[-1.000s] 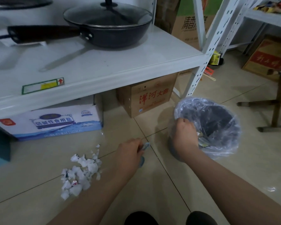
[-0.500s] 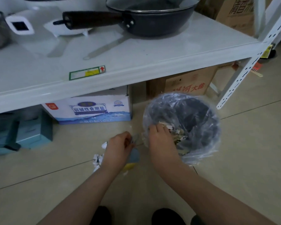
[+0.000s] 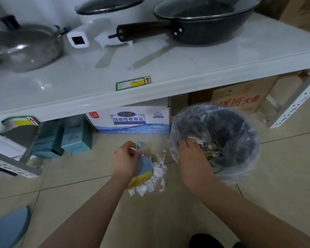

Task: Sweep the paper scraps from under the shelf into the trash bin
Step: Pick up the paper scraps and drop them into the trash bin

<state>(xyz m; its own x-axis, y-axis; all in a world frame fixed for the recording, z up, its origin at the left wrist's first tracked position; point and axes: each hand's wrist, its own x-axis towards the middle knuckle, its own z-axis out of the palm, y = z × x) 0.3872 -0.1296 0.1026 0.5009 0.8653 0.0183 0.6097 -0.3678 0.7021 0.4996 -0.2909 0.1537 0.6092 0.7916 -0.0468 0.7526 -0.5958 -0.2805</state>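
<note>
Paper scraps (image 3: 153,178) lie heaped on the floor tiles (image 3: 79,176) just in front of the shelf (image 3: 150,90), pressed against the yellow bristles of a small blue hand brush (image 3: 143,169). Left hand (image 3: 124,161) closed around the brush handle. Right hand (image 3: 190,154) gripping the near rim of the lined trash bin (image 3: 240,153), which is tipped with its mouth toward the pile. Half a second ago most of the pile was hidden behind the left hand; a second ago it lay loose and well apart from the bin. Now it is bunched tight and just beside the bin's lip, a few stray bits near the rim. Some scraps already show inside the liner. Judgement: gathering nearly done; one short push should carry the heap in. A blue dustpan (image 3: 9,228) sits unused at the lower left floor corner.
</note>
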